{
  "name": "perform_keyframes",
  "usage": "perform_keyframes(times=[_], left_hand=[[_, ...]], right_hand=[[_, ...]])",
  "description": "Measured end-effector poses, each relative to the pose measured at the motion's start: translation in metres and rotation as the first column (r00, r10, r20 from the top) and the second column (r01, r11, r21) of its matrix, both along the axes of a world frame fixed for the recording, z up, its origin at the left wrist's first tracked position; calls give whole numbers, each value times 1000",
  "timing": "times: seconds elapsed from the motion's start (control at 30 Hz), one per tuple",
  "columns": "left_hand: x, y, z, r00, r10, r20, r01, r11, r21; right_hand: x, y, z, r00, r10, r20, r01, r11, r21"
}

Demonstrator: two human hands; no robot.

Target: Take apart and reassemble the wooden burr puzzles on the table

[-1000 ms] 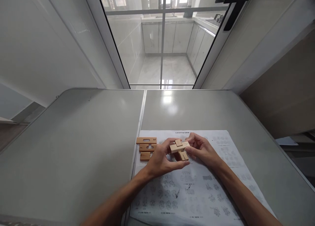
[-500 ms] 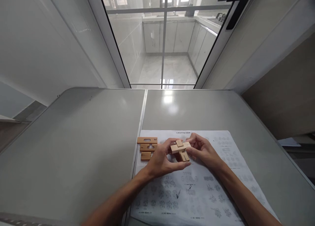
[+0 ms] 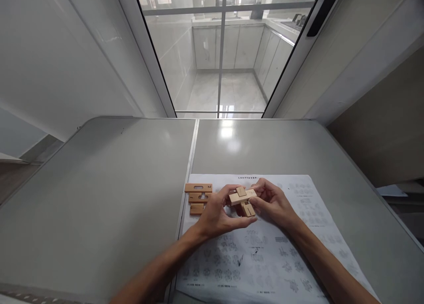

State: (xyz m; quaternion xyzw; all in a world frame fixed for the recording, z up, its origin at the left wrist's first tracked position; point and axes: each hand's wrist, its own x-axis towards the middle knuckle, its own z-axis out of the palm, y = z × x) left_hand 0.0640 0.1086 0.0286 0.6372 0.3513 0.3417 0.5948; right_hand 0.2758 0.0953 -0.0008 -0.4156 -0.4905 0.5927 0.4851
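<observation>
A partly interlocked wooden burr puzzle (image 3: pixel 241 198) is held between my two hands above a printed sheet. My left hand (image 3: pixel 217 213) curls round it from the left, fingers behind and thumb along its near side. From the right, my right hand (image 3: pixel 271 200) pinches the end of a pale wooden crosspiece in the puzzle between thumb and fingers. Left of my left hand lie three wooden pieces in a column: a slotted piece (image 3: pixel 198 188) marked 2, a notched piece (image 3: pixel 195 197) below it, and a nearer piece (image 3: pixel 196 209) partly hidden by the hand.
The printed sheet (image 3: pixel 265 268), covered in small diagrams, lies on the grey table (image 3: pixel 132 185). A metal seam (image 3: pixel 192 149) divides the tabletop. Beyond the far edge stands a glass door (image 3: pixel 205 92) with a black handle (image 3: pixel 319 13).
Both hands keep nearly the same grip on the wooden puzzle. The whole view has shifted slightly; nothing has been picked up or let go.
</observation>
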Motion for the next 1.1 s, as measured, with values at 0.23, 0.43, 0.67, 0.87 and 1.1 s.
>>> perform_keyframes(times=[0.23, 0.43, 0.67, 0.87, 1.1], left_hand=[[-1, 4, 5, 999, -8, -39, 11, 996, 85], [-1, 11, 9, 979, 196, 49, -193, 979, -59], [-6, 22, -2, 919, 372, 128, -338, 913, -229], [-4, 21, -1, 927, 348, 144, -310, 922, -230], [-7, 20, 0, 935, 332, 127, -303, 930, -208]], right_hand=[[2, 5, 2, 998, -17, 56, 15, 1000, 26], [0, 8, 0, 958, -193, 213, 173, 979, 107], [4, 8, 2, 788, -176, 589, -87, 917, 390], [5, 8, 0, 730, -135, 670, -241, 867, 437], [4, 6, 6, 839, -64, 540, -47, 981, 189]])
